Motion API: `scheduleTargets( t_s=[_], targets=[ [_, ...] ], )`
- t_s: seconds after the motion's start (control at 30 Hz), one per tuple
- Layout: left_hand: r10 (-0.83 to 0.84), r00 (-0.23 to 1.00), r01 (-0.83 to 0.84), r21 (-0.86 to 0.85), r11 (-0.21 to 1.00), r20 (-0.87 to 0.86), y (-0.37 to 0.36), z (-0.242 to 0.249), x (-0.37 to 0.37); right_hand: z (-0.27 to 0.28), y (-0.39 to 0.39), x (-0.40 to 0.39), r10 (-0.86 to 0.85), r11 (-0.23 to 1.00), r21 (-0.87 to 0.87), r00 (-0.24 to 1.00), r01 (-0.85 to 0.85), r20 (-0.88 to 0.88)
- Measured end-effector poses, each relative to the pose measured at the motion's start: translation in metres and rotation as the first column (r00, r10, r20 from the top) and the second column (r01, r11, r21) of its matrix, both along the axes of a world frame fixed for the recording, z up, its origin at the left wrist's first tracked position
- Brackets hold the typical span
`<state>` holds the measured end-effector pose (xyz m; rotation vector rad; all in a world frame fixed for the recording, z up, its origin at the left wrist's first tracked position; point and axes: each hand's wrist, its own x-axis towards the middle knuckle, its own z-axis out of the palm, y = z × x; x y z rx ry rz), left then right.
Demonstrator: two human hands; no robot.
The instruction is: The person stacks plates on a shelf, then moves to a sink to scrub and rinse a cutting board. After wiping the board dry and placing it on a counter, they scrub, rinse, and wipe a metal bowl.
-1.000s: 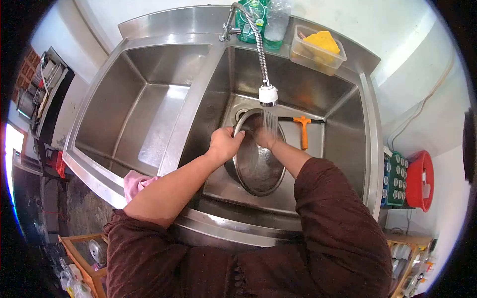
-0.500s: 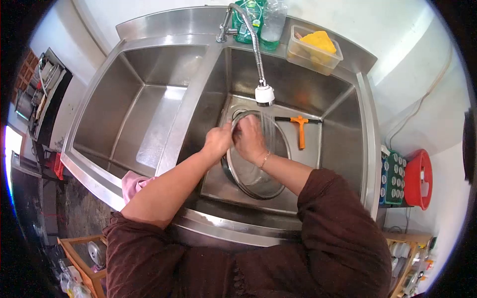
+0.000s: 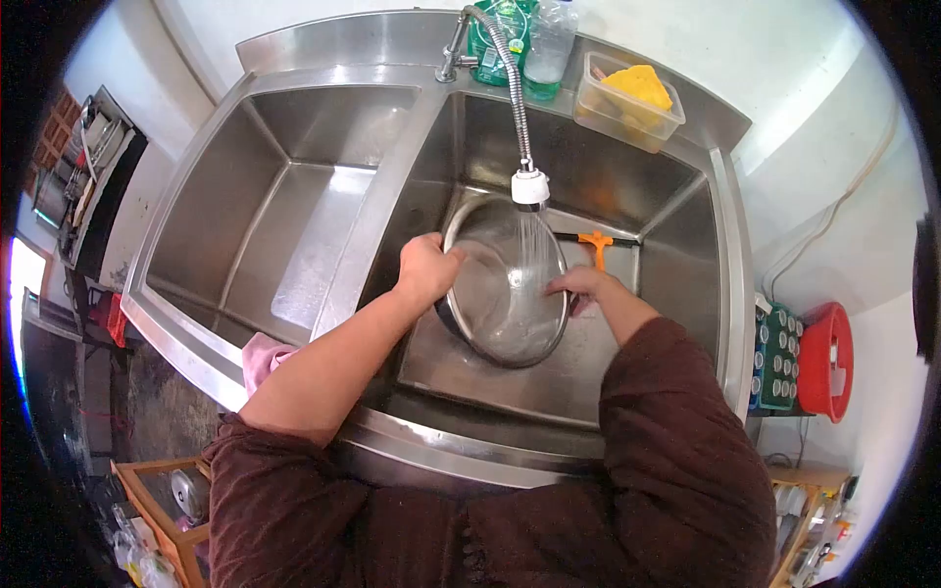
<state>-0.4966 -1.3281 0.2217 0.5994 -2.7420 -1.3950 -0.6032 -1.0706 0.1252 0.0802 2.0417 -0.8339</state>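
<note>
A round, shiny metal bowl [image 3: 490, 328] with a thick rim is held tilted in the right-hand sink basin [image 3: 608, 392]. My left hand [image 3: 427, 269] is closed on its left rim. On the opposite side my right hand [image 3: 585, 286] grips the rim, thumb inside and fingers partly hidden behind it. Water streams from the white faucet head [image 3: 530, 188] into the bowl, where some wet swirls show. An orange-handled squeegee [image 3: 596, 241] lies in the basin just beyond my right hand.
The left sink basin [image 3: 314, 225] adjoins this one. A pink cloth [image 3: 265, 359] hangs on the front edge. Along the back ledge stand a green pouch [image 3: 487, 44], a clear bottle [image 3: 551, 49] and a plastic tub [image 3: 627, 113] with a yellow sponge. A red basin [image 3: 826, 363] sits at right.
My right hand has moved from inside the bowl near its left rim to the right rim. The bowl has shifted slightly up, and water now falls into it.
</note>
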Motion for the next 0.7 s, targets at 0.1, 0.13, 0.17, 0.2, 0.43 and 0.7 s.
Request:
scheduleTargets(
  t_s=[0.1,0.13,0.17,0.2,0.43,0.7],
  targets=[
    [0.044,0.998,-0.043,0.024,0.999,-0.052,-0.011,-0.026,-0.007,0.006,0.026,0.007,-0.184,0.961,-0.152,0.946,0.229,0.267],
    [0.083,0.997,-0.083,0.044,0.996,0.0,-0.009,-0.022,-0.005,0.005,0.035,0.008,-0.088,0.978,-0.161,0.96,0.134,0.265],
    [0.083,0.997,-0.083,0.046,0.995,0.002,-0.004,-0.01,-0.002,0.014,0.042,0.006,-0.089,0.978,-0.16,0.96,0.135,0.266],
    [0.027,0.97,-0.054,0.102,0.993,0.243,0.003,0.002,0.002,0.027,0.051,0.002,-0.166,0.968,-0.15,0.964,0.199,0.209],
    [-0.503,0.735,0.188,0.576,0.795,0.455,0.021,-0.017,0.021,0.121,0.066,0.03,-0.249,0.958,-0.216,0.919,0.188,-0.306],
    [-0.593,0.605,0.211,0.611,0.763,0.532,0.032,-0.025,0.033,0.191,0.061,0.114,-0.19,0.961,-0.238,0.963,0.142,-0.191]
  ],
)
